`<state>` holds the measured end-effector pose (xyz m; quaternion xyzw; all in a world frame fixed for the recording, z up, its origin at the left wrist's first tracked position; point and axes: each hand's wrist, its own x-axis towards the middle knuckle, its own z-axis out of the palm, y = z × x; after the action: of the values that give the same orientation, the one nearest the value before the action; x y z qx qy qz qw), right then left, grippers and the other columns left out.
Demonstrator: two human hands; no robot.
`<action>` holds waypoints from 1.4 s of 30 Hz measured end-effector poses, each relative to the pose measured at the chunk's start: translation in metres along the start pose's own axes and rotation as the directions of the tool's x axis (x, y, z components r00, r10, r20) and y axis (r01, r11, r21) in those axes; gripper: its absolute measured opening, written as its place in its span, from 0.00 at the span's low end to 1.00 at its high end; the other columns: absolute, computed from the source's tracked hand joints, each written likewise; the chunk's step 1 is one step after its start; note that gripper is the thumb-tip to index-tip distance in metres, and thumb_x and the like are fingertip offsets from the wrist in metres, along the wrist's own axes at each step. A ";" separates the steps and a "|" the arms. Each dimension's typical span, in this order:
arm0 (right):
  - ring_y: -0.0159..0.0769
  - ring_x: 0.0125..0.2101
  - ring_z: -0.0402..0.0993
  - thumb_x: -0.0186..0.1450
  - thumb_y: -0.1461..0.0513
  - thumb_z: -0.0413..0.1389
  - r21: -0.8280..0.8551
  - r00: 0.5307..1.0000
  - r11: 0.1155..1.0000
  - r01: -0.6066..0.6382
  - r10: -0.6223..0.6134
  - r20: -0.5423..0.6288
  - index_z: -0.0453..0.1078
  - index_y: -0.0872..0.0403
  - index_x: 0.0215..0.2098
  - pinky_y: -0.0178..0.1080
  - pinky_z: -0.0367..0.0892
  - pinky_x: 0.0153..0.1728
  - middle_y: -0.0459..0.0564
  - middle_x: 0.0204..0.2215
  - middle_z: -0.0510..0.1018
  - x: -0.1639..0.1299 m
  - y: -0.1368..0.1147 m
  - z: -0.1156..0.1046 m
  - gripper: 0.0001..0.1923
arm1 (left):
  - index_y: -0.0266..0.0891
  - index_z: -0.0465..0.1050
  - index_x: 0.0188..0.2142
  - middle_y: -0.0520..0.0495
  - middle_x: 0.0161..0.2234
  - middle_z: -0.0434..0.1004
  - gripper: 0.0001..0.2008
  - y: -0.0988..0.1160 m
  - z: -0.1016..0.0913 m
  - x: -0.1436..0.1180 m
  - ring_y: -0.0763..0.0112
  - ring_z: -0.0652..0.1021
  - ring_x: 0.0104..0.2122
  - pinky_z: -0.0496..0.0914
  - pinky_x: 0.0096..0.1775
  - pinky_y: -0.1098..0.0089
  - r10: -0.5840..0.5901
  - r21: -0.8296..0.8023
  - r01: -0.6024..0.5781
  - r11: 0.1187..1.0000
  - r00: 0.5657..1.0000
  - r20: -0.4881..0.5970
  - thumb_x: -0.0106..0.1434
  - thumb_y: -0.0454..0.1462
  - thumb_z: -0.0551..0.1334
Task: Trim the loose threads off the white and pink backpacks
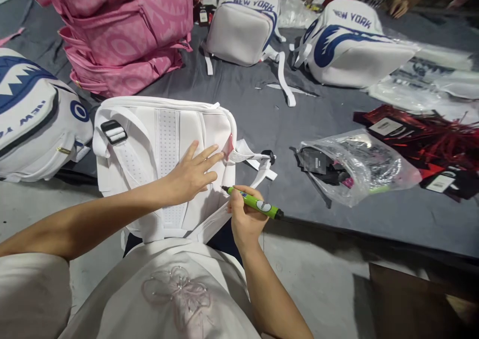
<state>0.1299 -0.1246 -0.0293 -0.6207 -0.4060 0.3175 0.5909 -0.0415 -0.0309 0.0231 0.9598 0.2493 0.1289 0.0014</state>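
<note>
A white backpack (149,139) lies back-side up on the grey table (262,114) right in front of me, its straps trailing toward my lap. My left hand (192,172) presses flat on its padded back panel, fingers spread near a small pink tag at the right edge. My right hand (245,217) grips a green pen-shaped tool (258,204), its tip pointing left toward the backpack's right side, close to a white strap.
A stack of pink backpacks (123,30) stands at the back left. White and blue "NEW YORK" backpacks (352,45) lie at the back and at the far left (33,114). A clear plastic bag of small parts (355,167) and red-black tags (422,134) lie to the right.
</note>
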 end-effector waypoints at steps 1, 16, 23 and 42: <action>0.29 0.21 0.68 0.64 0.49 0.59 -0.018 1.000 1.000 0.005 -0.005 -0.017 0.71 0.55 0.39 0.35 0.68 0.24 0.45 0.26 0.76 0.001 0.000 0.003 0.17 | 0.35 0.71 0.38 0.28 0.65 0.61 0.08 0.001 0.000 -0.001 0.42 0.57 0.68 0.50 0.63 0.29 0.000 0.012 0.000 1.000 1.000 -0.011 0.60 0.32 0.68; 0.29 0.21 0.68 0.66 0.52 0.58 -0.058 0.991 0.991 0.120 -0.116 0.072 0.71 0.55 0.38 0.35 0.66 0.23 0.46 0.27 0.76 0.004 0.004 0.019 0.14 | 0.34 0.72 0.36 0.30 0.65 0.62 0.04 -0.001 0.016 -0.008 0.46 0.55 0.69 0.44 0.66 0.34 0.048 0.056 -0.041 0.998 0.990 -0.129 0.62 0.27 0.62; 0.28 0.21 0.67 0.67 0.53 0.56 -0.122 0.979 0.976 0.178 -0.163 0.122 0.71 0.55 0.38 0.34 0.66 0.23 0.45 0.26 0.75 0.009 -0.002 0.018 0.12 | 0.36 0.71 0.36 0.34 0.65 0.63 0.03 -0.002 0.019 -0.010 0.49 0.54 0.70 0.50 0.65 0.35 0.056 0.134 -0.037 0.990 0.988 -0.143 0.65 0.29 0.59; 0.32 0.21 0.71 0.68 0.54 0.55 -0.275 0.954 0.922 0.273 -0.222 0.202 0.70 0.55 0.33 0.36 0.66 0.24 0.47 0.23 0.76 0.023 -0.014 0.019 0.13 | 0.36 0.69 0.34 0.35 0.61 0.69 0.07 0.001 0.020 -0.009 0.50 0.61 0.67 0.56 0.65 0.39 0.080 0.235 -0.023 0.972 0.969 -0.235 0.67 0.28 0.56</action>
<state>0.1223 -0.0955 -0.0156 -0.6179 -0.5727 0.2257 0.4891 -0.0435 -0.0353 0.0013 0.9367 0.2356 0.2155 -0.1441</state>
